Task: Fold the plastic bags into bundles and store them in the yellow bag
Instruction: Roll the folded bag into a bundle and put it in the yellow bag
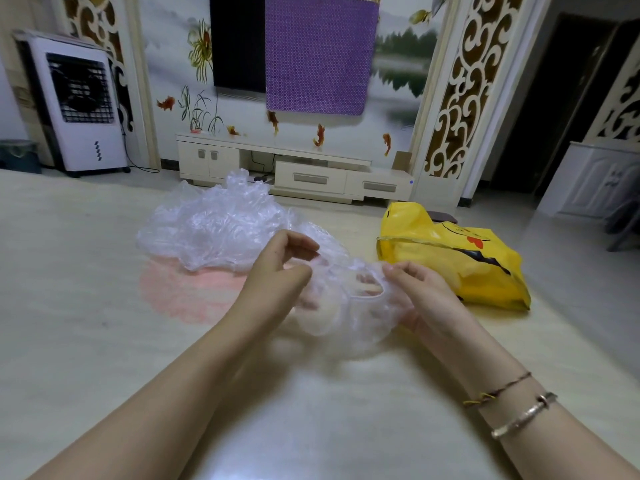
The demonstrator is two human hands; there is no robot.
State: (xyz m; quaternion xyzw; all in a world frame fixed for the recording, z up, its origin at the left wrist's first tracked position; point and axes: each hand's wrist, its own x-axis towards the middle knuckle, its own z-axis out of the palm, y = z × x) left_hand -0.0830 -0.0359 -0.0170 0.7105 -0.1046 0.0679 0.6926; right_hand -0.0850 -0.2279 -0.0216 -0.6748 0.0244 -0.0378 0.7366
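While both hands (pixel 277 268) (pixel 420 289) pinch it, clear bag (pixel 349 313) stretches left-right.

White air cooler (pixel 79 105) stands back left, purple cloth (pixel 317 53) hangs over the dark screen (pixel 237 43), cream TV cabinet (pixel 294 168) below.

Both forearms are bare, with no sleeves in view. The right wrist wears a thin braided cord bracelet (pixel 497 389) in dark brown with a yellowish knot, and beside it a slim silver-toned bangle (pixel 524 415), apparently metal.
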